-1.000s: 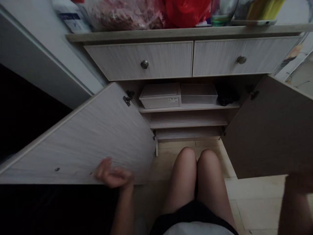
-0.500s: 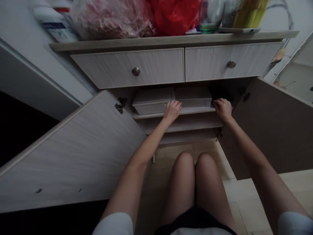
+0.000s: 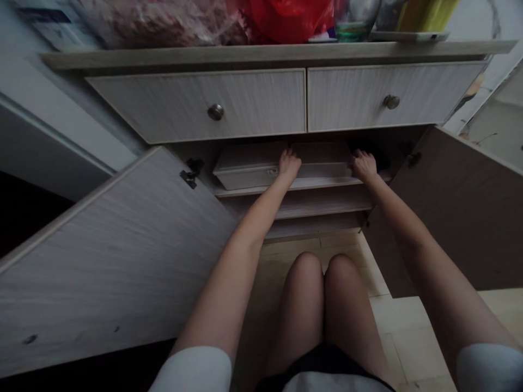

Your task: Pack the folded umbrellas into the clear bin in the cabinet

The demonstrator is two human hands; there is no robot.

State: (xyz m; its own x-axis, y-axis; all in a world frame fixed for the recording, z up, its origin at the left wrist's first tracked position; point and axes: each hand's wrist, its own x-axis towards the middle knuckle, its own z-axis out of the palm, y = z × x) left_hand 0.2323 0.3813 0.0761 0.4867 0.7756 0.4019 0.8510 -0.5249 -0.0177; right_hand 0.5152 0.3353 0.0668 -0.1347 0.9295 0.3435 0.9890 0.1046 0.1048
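Two pale lidded storage boxes stand side by side on the upper shelf (image 3: 261, 190) inside an open cabinet. My left hand (image 3: 289, 164) reaches to the seam between the left box (image 3: 247, 173) and the right box (image 3: 321, 158), its fingers bent over the right box's left end. At that box's other end is my right hand (image 3: 365, 165), fingers closed about its front right corner. The fingertips of both hands are partly hidden in shadow. A small latch (image 3: 272, 172) shows on the left box's front.
The left door (image 3: 122, 256) and right door (image 3: 445, 212) are swung wide on either side of my arms. Two drawers with round knobs (image 3: 216, 112) sit above the opening. A red bag (image 3: 281, 19), a glass container (image 3: 355, 22) and other items stand on the cabinet top.
Both hands have moved slightly deeper and up, the left from the boxes' front to the seam, the right inward onto the right box's corner. The view has moved closer to the cabinet.
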